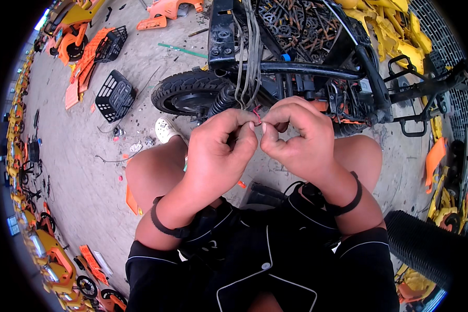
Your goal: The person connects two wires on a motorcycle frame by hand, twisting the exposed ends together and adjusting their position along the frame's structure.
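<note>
In front of the black scooter frame [317, 68], my left hand [216, 148] and my right hand [304, 138] meet almost fingertip to fingertip. Each pinches thumb against forefinger on a thin red wire [257, 111]. A short stretch of it shows above the fingertips; the parts in the fingers are hidden. Behind the hands a bundle of grey cables [252, 57] hangs down over the frame. Left of it are the rear tyre [174, 86] and a coil-spring shock absorber [222, 100].
A black plastic basket [116, 95] lies on the concrete floor to the left, near orange panels [88, 57]. Sprockets and rods [301, 26] are heaped behind the frame. Yellow panels [387, 26] pile up at the far right. A black ribbed object [424, 244] is close by my right elbow.
</note>
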Motion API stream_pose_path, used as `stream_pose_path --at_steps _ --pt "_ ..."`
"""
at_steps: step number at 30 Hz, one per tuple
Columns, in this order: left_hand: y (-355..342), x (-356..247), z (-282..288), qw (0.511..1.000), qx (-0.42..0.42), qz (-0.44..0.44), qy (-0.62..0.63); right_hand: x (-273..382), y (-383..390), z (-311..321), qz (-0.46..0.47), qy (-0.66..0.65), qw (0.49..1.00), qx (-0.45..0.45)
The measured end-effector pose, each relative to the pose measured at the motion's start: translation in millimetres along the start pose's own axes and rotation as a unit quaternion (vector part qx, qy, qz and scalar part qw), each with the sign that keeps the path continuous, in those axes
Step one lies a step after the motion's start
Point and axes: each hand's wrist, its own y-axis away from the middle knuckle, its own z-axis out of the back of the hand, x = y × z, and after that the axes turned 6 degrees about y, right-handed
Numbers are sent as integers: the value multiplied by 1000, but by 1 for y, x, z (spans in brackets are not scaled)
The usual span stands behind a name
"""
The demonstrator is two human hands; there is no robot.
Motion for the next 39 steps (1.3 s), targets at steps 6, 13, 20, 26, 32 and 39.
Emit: stream_pose_path --at_steps 6,13,20,26,32,39 --pt "-2 -1 2 999 14 -36 -25 -4 1 1 -34 -81 996 15" --pt "-2 -1 2 999 -14 -35 -9 -3 -3 6 2 -33 999 15" --pt "-2 -5 0 999 -20 -34 -36 3 -3 6 91 100 990 -28" --pt "-4 -4 -5 998 -21 -36 -39 3 -1 2 130 163 977 -48" --pt "-4 -1 -7 996 -38 -38 -76 4 1 -1 155 209 964 -58" --pt "-4 2 -7 988 -42 -105 -106 6 2 -2 168 225 958 -62"
